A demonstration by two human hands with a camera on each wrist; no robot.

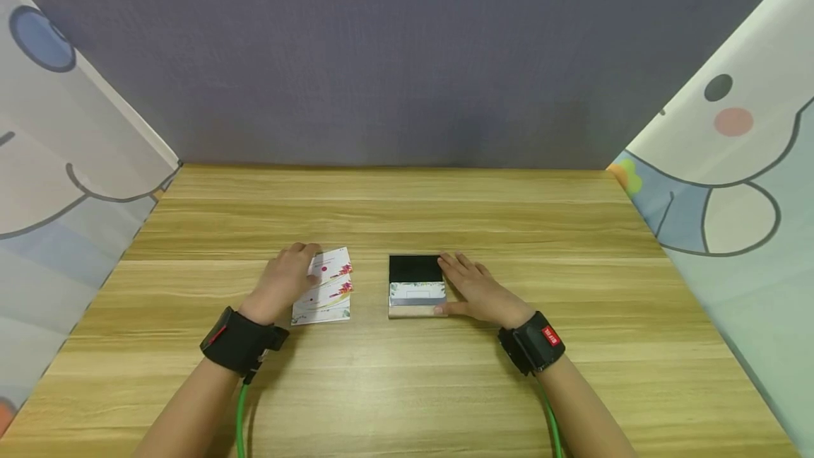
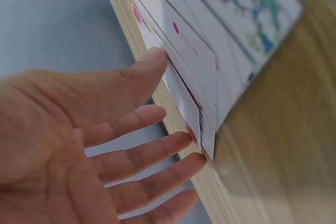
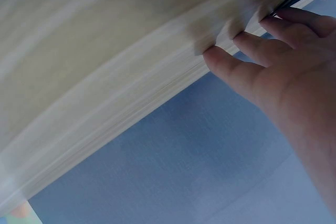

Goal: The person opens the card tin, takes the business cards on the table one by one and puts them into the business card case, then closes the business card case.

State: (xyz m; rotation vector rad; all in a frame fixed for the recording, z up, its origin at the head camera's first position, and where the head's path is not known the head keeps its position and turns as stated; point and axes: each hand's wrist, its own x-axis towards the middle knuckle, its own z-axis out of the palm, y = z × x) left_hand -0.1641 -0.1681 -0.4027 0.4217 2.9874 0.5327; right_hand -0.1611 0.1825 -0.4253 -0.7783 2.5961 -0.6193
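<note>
In the head view, several printed cards (image 1: 327, 295) with floral patterns lie overlapped in a fanned stack on the table. My left hand (image 1: 287, 276) is at their upper left side. The left wrist view shows its thumb (image 2: 152, 61) touching the edge of the top card (image 2: 181, 98), the other fingers stretched out near the card edges. To the right lies a flat black and beige card holder (image 1: 415, 267) with a floral card (image 1: 416, 291) across it. My right hand (image 1: 480, 292) touches the holder's right side, fingers extended, thumb by its lower right corner.
The cards and holder lie on a wood-grain table (image 1: 407, 387), apart from each other. A grey panel (image 1: 394, 62) rises at the table's back edge, with cartoon-printed sheets (image 1: 738, 161) on both sides. Both wrists wear black straps (image 1: 242, 341) with green cables.
</note>
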